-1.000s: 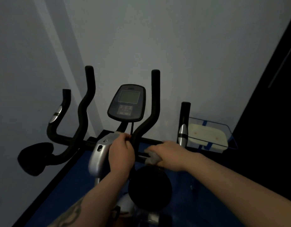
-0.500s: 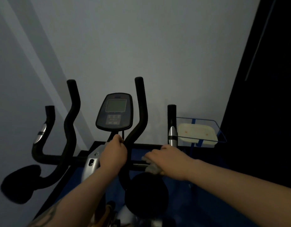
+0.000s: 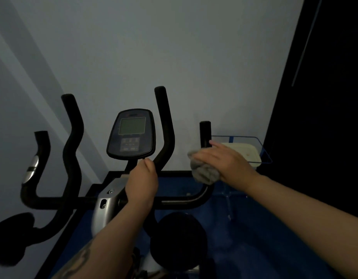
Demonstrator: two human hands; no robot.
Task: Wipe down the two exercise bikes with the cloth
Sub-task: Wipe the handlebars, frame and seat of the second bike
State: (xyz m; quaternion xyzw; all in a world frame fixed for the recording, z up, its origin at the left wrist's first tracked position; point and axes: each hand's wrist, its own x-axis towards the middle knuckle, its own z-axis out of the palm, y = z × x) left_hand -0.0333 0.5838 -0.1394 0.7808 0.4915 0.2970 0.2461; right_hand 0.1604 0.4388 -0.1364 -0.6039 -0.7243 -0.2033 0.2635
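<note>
A black tubular exercise bike handlebar (image 3: 178, 201) runs crosswise, its long axis horizontal, and turns up at both ends into short upright grips. The right-hand upright grip (image 3: 205, 133) points straight up, matte and rounded at its tip. Two taller curved bars rise on either side of the oval black console (image 3: 132, 133), which carries a dull grey screen and tilts back toward the pale wall (image 3: 174, 47).

The right hand (image 3: 224, 160) presses a bunched grey cloth (image 3: 204, 170), soft and ribbed in its folds, against the right-hand grip just below its bare top; its fingers lie fairly straight over the wad, one fingertip touching the grip. The left hand (image 3: 142, 184) is curled around the base of the taller bar directly below the console, thumb on top.

Left of that hand sits a smooth silver plastic housing (image 3: 108, 200). Below the handlebar a round black knob-like shape (image 3: 178, 240) shows, too dark to tell more. Right of the grip, a clear tray with blue edging (image 3: 262, 156) holds a cream rectangular slab (image 3: 246, 153). On the far left grip a shiny silver sensor plate (image 3: 31, 170) catches the light.
</note>
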